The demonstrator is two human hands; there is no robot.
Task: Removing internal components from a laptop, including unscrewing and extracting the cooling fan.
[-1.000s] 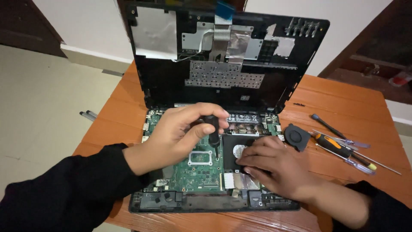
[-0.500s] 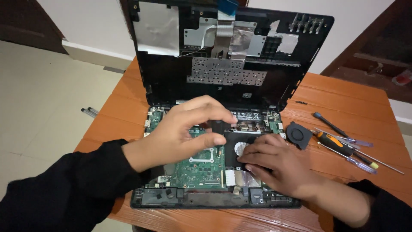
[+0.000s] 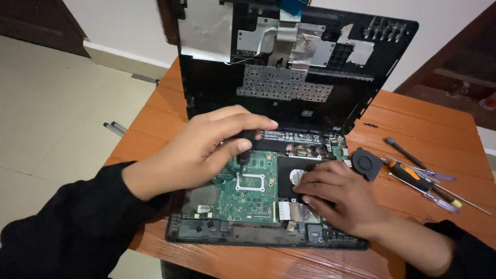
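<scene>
the left hand (image 3: 199,150) was curled around a short black screwdriver handle (image 3: 245,143), thumb and fingers closed on it, held upright over the green motherboard (image 3: 248,188) of the opened laptop (image 3: 268,227). its tip was hidden, so i could not tell whether it sat in a screw. the right hand (image 3: 338,194) lay flat and mostly open, fingers pressing on the black drive bay (image 3: 289,173) beside the board, gripping nothing that i could see. the lifted top cover (image 3: 289,77) stood tilted behind both hands, its metal plates and foil facing the camera. a loose black fan (image 3: 366,164) rested on the wooden table (image 3: 423,129) just beside the chassis, with spare screwdrivers (image 3: 418,178) further right. as a judgement: the driver could slip off a small screw and scratch the board if it leaned or was pushed unevenly; the raised cover could fall forward onto the hands, since nothing visible propped it; and any ribbon joining cover and base might strain if the cover tipped back.
</scene>
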